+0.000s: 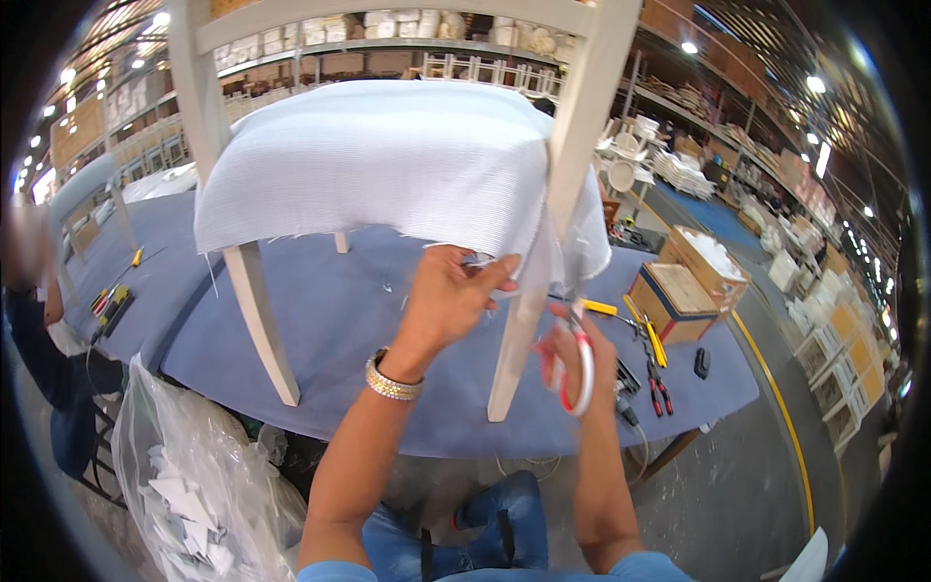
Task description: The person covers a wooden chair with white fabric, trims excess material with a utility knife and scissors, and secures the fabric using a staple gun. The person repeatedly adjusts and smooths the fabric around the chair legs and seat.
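A pale wooden chair (260, 320) stands on the work table, its seat draped in light blue-white ribbed fabric (378, 160) with a frayed lower edge. My left hand (444, 303), with a metal bracelet at the wrist, pinches that fabric's hanging edge beside the near right chair leg. Just right of the same leg, my right hand (593, 339) grips scissors (584, 373) with red and white handles. Their blades point up toward a loose fabric flap (590, 242) at the seat corner; blur hides whether they are cutting it.
On the blue-covered table (378, 427) lie yellow-handled tools (655, 341), red-handled pliers (660, 396) and cardboard boxes (677, 301) at right. A clear bag of scraps (194, 485) stands at lower left. Beyond the left edge, another person (58, 339) is near a second chair (82, 189).
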Demonstrator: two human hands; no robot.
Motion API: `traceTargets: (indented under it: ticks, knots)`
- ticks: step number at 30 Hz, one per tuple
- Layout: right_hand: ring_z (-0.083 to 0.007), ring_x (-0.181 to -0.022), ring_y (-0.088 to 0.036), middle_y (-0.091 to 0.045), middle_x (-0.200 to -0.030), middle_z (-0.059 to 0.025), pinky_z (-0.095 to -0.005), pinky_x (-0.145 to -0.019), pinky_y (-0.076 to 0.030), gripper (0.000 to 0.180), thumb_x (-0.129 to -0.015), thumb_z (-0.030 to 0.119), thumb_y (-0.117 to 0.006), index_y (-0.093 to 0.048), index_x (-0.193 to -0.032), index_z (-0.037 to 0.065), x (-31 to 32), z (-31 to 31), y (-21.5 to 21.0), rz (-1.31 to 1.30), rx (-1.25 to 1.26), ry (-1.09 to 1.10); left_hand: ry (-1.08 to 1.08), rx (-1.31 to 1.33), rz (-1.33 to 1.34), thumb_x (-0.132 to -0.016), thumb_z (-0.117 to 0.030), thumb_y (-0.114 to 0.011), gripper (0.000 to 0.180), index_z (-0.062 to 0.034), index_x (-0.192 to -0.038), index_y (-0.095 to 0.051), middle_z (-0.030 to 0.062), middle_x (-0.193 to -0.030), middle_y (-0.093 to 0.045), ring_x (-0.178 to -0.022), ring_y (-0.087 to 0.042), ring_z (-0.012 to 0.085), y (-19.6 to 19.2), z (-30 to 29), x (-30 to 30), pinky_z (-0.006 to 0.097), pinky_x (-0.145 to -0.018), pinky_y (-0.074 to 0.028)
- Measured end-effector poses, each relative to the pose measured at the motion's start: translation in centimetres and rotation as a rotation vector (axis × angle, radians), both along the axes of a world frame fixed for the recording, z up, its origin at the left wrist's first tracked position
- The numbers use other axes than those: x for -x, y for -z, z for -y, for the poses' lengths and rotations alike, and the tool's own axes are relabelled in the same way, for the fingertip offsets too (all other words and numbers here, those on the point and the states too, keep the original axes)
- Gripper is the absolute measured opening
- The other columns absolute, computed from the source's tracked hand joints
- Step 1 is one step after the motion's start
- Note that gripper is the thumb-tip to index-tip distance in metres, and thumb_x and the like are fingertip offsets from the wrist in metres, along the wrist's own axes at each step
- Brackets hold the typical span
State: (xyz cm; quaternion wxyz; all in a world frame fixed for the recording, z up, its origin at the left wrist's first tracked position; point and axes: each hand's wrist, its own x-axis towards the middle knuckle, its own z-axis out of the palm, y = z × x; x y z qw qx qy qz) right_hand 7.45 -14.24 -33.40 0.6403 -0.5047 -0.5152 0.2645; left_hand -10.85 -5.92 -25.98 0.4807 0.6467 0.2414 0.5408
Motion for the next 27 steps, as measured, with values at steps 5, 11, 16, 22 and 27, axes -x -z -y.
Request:
traceTargets:
  ticks: [5, 11, 16, 22, 27]
  knots:
    - [-0.0125, -0.076, -0.064, -0.07, -0.089, -0.009, -0.0259, -0.066, -0.049, 0.041, -0.089, 0.01, -0.072, -0.061, -0.127, -0.001, -13.8, 1.1, 10.5, 0.268, 0.067, 0.44, 0.128, 0.089, 0.201, -0.092, -0.014, -0.071, 0.025, 0.0066, -0.105, -0.068, 0.0099, -0.09, -0.072, -0.077, -0.072, 0.0166, 1.5, -1.0, -2.8, 0.026, -0.063, -0.057]
    - [-0.0259, -0.111, -0.063, -0.065, -0.124, -0.0179, -0.0366, -0.096, -0.048, 0.056, -0.081, 0.014, -0.077, -0.058, -0.132, 0.0, -26.6, -0.6, 13.3, 0.709, 0.311, 0.564, -0.336, -0.19, 0.07, -0.093, -0.016, -0.067, 0.02, 0.0024, -0.099, -0.071, 0.0136, -0.092, -0.073, -0.077, -0.072, 0.0208, 3.6, -0.8, -5.6, 0.034, -0.066, -0.055]
    - [-0.0257, -0.117, -0.061, -0.063, -0.127, -0.0171, -0.0371, -0.098, -0.047, 0.047, -0.094, 0.018, -0.065, -0.054, -0.136, 0.0, -22.3, -2.3, 6.4, 0.732, 0.337, 0.362, -0.246, -0.376, -0.392, -0.092, -0.018, -0.062, 0.017, -0.0054, -0.095, -0.073, 0.0155, -0.081, -0.068, -0.069, -0.062, 0.0389, 13.8, 0.2, -3.9, 0.044, -0.065, -0.05]
    - [-0.0243, -0.13, -0.05, -0.049, -0.145, -0.0148, -0.0355, -0.108, -0.038, 0.051, -0.105, 0.031, -0.05, -0.042, -0.146, 0.002, -9.9, -3.9, 6.4, 0.482, 0.098, -0.064, -0.464, 0.36, -0.37, -0.089, -0.021, -0.066, 0.019, -0.0035, -0.093, -0.073, 0.0145, -0.08, -0.072, -0.073, -0.071, 0.0282, 33.2, 12.5, 8.0, 0.039, -0.07, -0.054]
    - [-0.0271, -0.123, -0.055, -0.054, -0.138, -0.0169, -0.0384, -0.108, -0.042, 0.057, -0.105, 0.037, -0.047, -0.041, -0.14, -0.007, -1.3, -7.9, 7.9, 0.251, -0.011, 0.09, -0.96, 0.471, -0.413, -0.088, -0.019, -0.069, 0.018, -0.0022, -0.094, -0.073, 0.015, -0.081, -0.072, -0.071, -0.071, 0.0256, 30.4, 20.6, 23.4, 0.036, -0.066, -0.054]
